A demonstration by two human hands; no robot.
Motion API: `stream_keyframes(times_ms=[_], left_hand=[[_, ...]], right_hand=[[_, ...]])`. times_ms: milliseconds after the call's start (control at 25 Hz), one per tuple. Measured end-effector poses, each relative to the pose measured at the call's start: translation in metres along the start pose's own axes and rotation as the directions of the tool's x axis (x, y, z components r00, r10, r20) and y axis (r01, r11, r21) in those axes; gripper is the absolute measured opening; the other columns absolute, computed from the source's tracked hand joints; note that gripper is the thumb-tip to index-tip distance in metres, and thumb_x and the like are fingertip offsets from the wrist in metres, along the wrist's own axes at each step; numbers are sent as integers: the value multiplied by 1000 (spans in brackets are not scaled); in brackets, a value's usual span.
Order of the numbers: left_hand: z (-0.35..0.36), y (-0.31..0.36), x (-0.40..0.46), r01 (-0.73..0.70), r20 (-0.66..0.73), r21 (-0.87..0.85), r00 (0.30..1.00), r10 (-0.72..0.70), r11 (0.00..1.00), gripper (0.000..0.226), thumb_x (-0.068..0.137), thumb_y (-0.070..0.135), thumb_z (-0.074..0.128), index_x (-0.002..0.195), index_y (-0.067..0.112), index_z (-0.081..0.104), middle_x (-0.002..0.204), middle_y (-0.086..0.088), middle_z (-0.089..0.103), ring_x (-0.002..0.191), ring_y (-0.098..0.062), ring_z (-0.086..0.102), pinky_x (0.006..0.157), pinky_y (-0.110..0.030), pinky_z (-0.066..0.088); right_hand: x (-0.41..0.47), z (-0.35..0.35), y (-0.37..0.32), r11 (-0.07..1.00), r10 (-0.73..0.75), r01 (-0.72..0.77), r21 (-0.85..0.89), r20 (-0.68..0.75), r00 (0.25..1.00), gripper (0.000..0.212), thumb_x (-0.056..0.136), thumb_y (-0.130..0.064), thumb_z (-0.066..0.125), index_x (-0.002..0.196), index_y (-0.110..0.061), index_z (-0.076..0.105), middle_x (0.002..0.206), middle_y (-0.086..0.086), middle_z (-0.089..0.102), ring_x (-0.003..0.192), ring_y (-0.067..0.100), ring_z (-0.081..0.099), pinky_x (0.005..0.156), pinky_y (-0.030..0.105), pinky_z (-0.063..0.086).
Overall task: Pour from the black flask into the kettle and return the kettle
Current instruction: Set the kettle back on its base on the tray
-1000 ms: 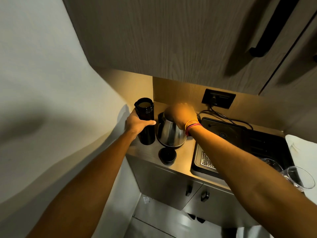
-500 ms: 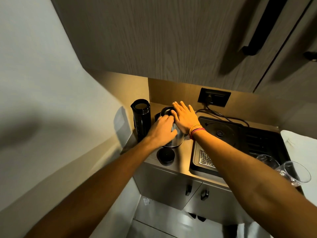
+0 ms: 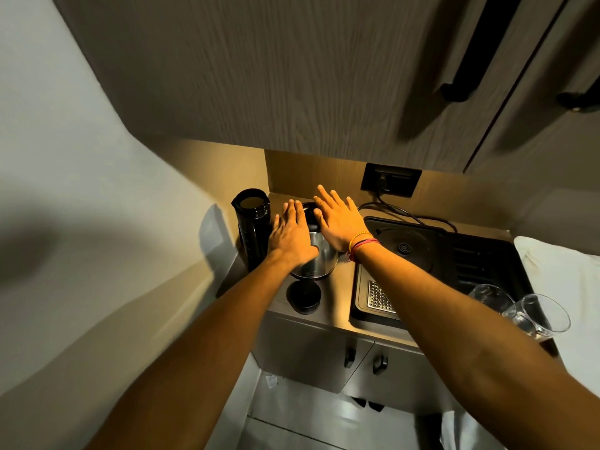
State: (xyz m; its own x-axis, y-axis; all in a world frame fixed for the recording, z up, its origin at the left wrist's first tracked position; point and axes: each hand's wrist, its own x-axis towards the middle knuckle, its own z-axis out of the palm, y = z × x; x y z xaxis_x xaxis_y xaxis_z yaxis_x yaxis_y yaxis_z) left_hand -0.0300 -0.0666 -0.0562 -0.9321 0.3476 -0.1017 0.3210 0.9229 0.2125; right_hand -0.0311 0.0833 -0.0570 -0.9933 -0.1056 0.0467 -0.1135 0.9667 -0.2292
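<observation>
Standing on the table between my flat, spread, empty left hand (image 3: 292,237) and right hand (image 3: 339,219), the steel kettle (image 3: 316,258) needs gripping low and lifting level to return it. One black flask (image 3: 252,228) stands open just left; one cap (image 3: 304,295) lies in front; two glasses (image 3: 519,308) sit well apart right.

1. No text, brand name, number or sign can be read anywhere in this kitchen corner.
2. A small mark sits low on the steel kettle (image 3: 316,266), below the fingers (image 3: 293,211), too blurred to make out.
3. The black flask (image 3: 252,228), left of the fingers, carries no readable label.
</observation>
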Motion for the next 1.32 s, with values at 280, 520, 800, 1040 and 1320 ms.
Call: stream_keyframes(times_ms=[280, 520, 800, 1040, 1320], left_hand=[[18, 6, -20, 2, -82, -25, 997, -4, 1000, 129, 78, 48, 78, 155, 2, -15, 164, -21, -14, 153, -34, -6, 124, -46, 3], [-9, 5, -5, -29, -55, 12, 998, 30, 999, 126, 75, 52, 79, 157, 2, -3, 161, -26, 16, 147, -42, 24, 121, -49, 21], [-20, 15, 6, 7, -44, -13, 999, -8, 1000, 121, 53, 57, 91, 143, 4, 30, 141, -16, 41, 128, -39, 43, 104, -46, 44], [-24, 26, -1, -41, -144, -30, 989, 36, 999, 116, 52, 59, 89, 139, 4, 34, 136, -16, 42, 125, -37, 44, 100, -45, 46], [-64, 95, 12, -214, -309, -128, 937, 166, 968, 106, 54, 49, 92, 135, 4, 40, 132, -16, 42, 120, -37, 44, 99, -48, 46]], right_hand=[[-3, 1, 6, 999, -33, 33, -16, 6, 999, 62, 100, -51, 13, 154, -21, 16, 165, 0, 10, 152, 24, 9, 122, 49, 8], [-20, -9, 27, 991, -128, 129, 29, -23, 991, 58, 97, -42, 42, 144, -9, 36, 129, 14, 52, 114, 31, 49, 99, 41, 39], [-9, -22, 25, 996, -82, 83, -30, 43, 996, 28, 83, 1, 54, 111, 0, 50, 116, 23, 55, 106, 39, 51, 84, 42, 42], [-23, -35, 32, 997, -77, 75, -20, -79, 994, 22, 86, -1, 50, 107, -1, 51, 112, 23, 56, 103, 39, 51, 82, 46, 43], [-42, -104, 85, 999, -14, 6, -32, -228, 973, 20, 81, 0, 53, 101, -3, 54, 107, 22, 62, 98, 40, 57, 76, 40, 44]])
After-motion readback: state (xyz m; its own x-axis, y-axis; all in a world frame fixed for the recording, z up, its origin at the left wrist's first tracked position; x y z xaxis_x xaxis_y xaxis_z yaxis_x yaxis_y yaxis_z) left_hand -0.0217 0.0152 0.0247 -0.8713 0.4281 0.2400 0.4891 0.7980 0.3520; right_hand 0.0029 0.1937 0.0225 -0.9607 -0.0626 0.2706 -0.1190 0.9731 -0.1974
